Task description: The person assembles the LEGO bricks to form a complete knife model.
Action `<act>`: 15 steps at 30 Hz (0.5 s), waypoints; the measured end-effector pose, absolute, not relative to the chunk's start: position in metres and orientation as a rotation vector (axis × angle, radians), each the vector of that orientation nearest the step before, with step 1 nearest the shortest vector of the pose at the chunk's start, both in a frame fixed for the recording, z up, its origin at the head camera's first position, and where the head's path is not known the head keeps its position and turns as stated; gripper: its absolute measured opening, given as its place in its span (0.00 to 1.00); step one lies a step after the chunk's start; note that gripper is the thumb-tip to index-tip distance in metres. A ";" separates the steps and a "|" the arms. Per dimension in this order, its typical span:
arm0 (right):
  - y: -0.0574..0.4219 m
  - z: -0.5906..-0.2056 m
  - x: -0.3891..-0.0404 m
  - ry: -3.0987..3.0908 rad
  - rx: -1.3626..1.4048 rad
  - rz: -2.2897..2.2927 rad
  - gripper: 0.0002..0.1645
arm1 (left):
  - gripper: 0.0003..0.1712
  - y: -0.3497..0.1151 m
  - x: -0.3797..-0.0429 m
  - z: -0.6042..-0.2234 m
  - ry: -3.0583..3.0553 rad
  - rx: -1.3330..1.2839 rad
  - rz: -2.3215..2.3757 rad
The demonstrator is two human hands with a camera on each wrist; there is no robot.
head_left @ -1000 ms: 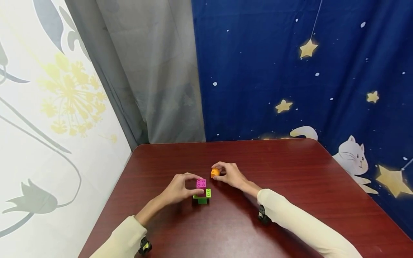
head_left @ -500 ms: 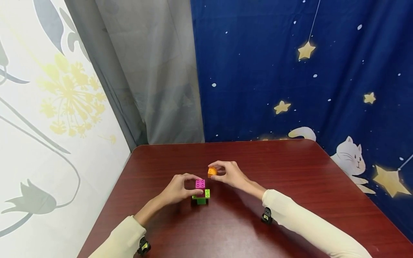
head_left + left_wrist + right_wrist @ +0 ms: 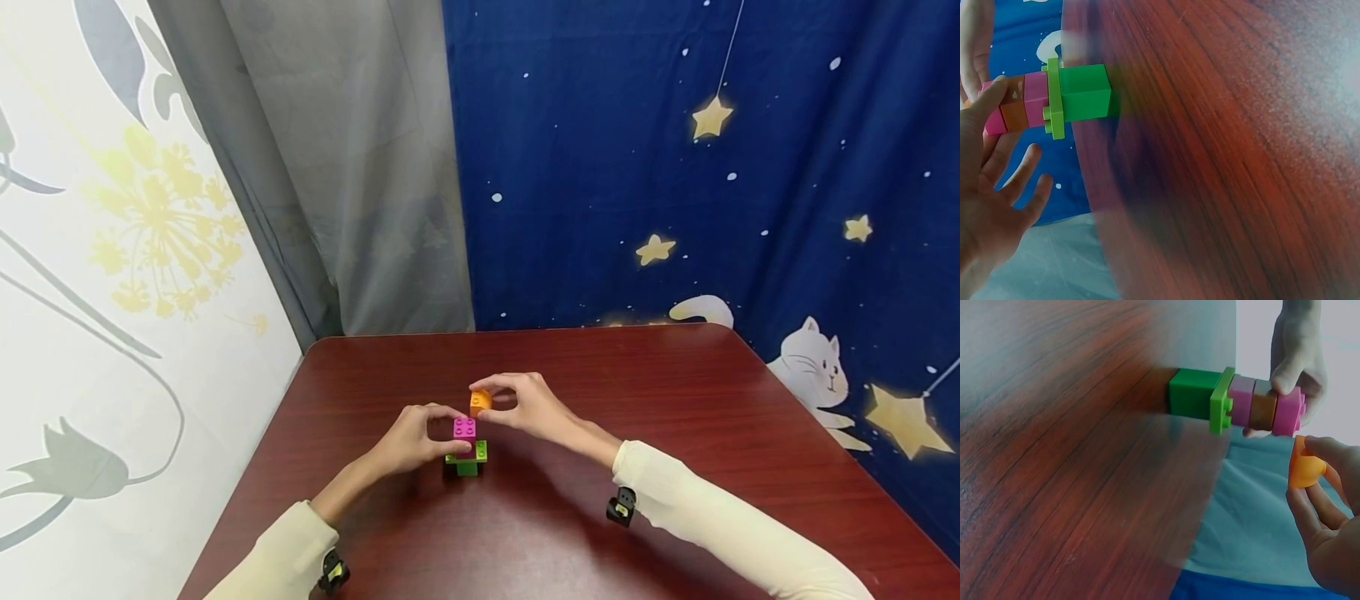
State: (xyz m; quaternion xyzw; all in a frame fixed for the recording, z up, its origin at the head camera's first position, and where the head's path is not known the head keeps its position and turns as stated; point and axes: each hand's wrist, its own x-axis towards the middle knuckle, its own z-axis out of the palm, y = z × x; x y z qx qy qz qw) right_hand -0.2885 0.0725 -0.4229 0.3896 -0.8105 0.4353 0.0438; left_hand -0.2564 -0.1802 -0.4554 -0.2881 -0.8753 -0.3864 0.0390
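Observation:
A stack of toy building bricks stands upright on the table. At its base is a green brick (image 3: pixel 1194 394), topped by a lime plate (image 3: pixel 1055 100) that juts out past it. Above come a pink brick (image 3: pixel 1242 400), a brown brick (image 3: pixel 1262 414) and, at the top, a studded pink brick (image 3: pixel 464 427). My left hand (image 3: pixel 411 437) pinches the upper bricks between thumb and fingers. In my right hand (image 3: pixel 534 407), thumb and fingertips grip an orange brick with a rounded side (image 3: pixel 1305 467). It hovers close beside the stack's top, slightly behind and to the right in the head view.
The dark red wooden table (image 3: pixel 600 358) extends on all sides of the stack. Behind it hang a grey curtain (image 3: pixel 360 167) and a blue starry curtain (image 3: pixel 600 167). A white patterned panel (image 3: pixel 112 333) borders the left side.
My right hand has moved left with the orange brick, bringing it up close to the top pink brick. My left hand has kept its hold on the stack.

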 end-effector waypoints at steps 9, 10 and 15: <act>0.065 -0.419 -0.277 -2.441 1.271 1.422 0.23 | 0.26 -0.180 -0.255 -0.455 -2.683 -0.864 -1.179; 0.064 -0.420 -0.277 -2.435 1.281 1.427 0.23 | 0.26 -0.180 -0.255 -0.455 -2.682 -0.867 -1.179; 0.062 -0.424 -0.274 -2.404 1.339 1.446 0.23 | 0.26 -0.180 -0.255 -0.455 -2.681 -0.884 -1.206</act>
